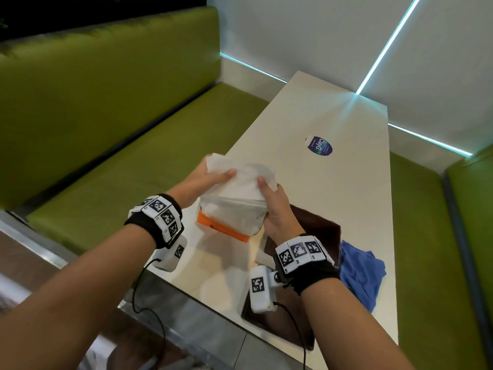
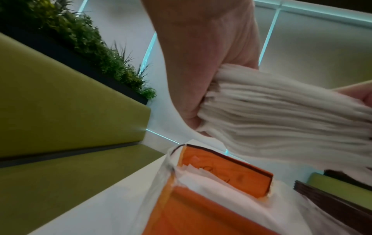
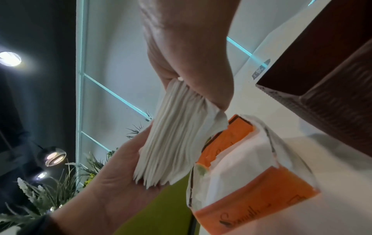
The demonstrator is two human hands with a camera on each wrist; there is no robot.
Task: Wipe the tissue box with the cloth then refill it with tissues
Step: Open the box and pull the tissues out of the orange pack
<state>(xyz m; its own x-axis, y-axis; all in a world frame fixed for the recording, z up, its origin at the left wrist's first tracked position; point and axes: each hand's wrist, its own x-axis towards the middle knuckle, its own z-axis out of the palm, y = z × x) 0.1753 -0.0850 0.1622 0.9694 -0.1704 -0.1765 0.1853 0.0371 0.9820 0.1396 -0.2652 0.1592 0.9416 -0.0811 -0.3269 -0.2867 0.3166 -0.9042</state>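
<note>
A thick stack of white tissues (image 1: 237,188) (image 2: 281,114) (image 3: 173,139) is held in the air between both hands. My left hand (image 1: 210,177) grips its left end and my right hand (image 1: 272,201) grips its right end. Just below stands the torn orange and white tissue pack (image 1: 226,225) (image 2: 211,198) (image 3: 251,182), with more tissues inside. The dark brown tissue box (image 1: 322,231) (image 3: 326,76) lies open on the table behind my right wrist. A crumpled blue cloth (image 1: 360,273) lies to the right of the box.
The white table (image 1: 333,116) runs away from me, with a purple round sticker (image 1: 320,146) further back. Green bench seats (image 1: 106,129) flank it on the left and right. A plant hedge (image 2: 90,47) tops the left bench back.
</note>
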